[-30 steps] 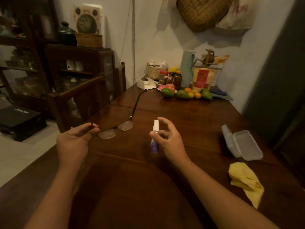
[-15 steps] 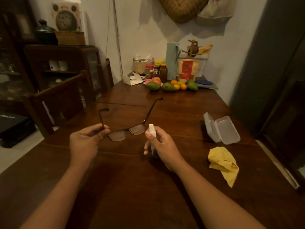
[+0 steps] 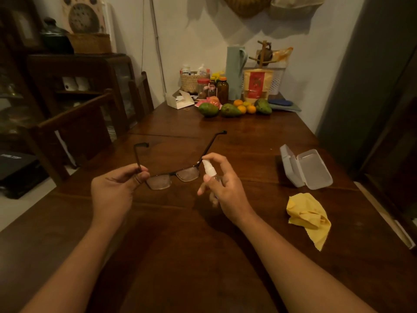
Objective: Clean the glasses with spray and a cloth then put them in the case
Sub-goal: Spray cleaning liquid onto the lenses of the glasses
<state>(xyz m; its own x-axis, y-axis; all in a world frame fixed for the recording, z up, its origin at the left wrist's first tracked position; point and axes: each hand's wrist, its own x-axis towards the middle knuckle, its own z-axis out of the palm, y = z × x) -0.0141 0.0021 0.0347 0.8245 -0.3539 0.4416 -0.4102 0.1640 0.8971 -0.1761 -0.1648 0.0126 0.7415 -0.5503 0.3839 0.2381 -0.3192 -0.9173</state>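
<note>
Well: glasses dark thin-framed, rectangular lenses, temples unfolded.

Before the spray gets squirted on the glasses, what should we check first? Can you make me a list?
1. Glasses held firmly: the left hand pinches the glasses by one arm. Ok.
2. Bottle in hand: the right hand grips the spray bottle, forefinger over its top. Ok.
3. Nozzle facing a lens: it sits close beside one lens, but its opening is too small to see. Cannot tell.
4. Cloth within reach: the yellow cloth lies on the table to the right. Ok.
5. Case ready: the case lies open beyond the cloth. Ok.
</note>
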